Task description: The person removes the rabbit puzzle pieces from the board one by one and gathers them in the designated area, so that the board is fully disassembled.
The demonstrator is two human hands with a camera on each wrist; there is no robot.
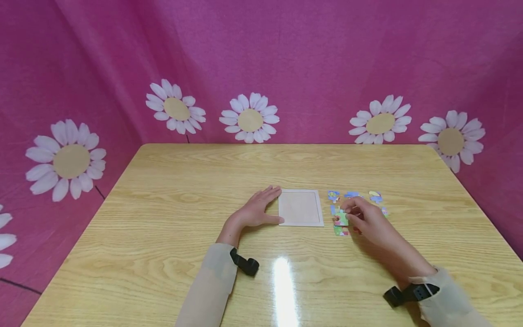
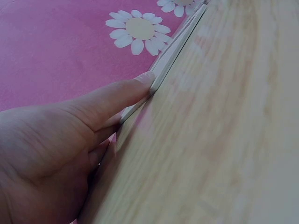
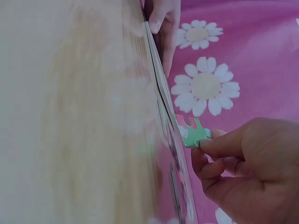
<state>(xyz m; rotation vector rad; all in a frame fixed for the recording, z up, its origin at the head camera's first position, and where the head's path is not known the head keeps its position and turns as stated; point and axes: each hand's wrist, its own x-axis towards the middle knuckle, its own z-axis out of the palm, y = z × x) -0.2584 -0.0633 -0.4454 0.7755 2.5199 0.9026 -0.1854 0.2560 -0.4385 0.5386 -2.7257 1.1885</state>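
Observation:
My right hand pinches a green jigsaw puzzle piece between thumb and fingers; pink and white patches show on its print. It is held above several other puzzle pieces laid in a loose group to the right of the puzzle frame, some hidden under the hand. The square frame has a pale border and a plain light board inside. My left hand rests along its left side with fingers extended, fingertips at the far corner and thumb on the near corner.
Everything lies on a wood-grain table, with a bright light reflection near its front. A pink curtain with large white daisies hangs behind the table and along its sides. A black camera strap circles each sleeved wrist.

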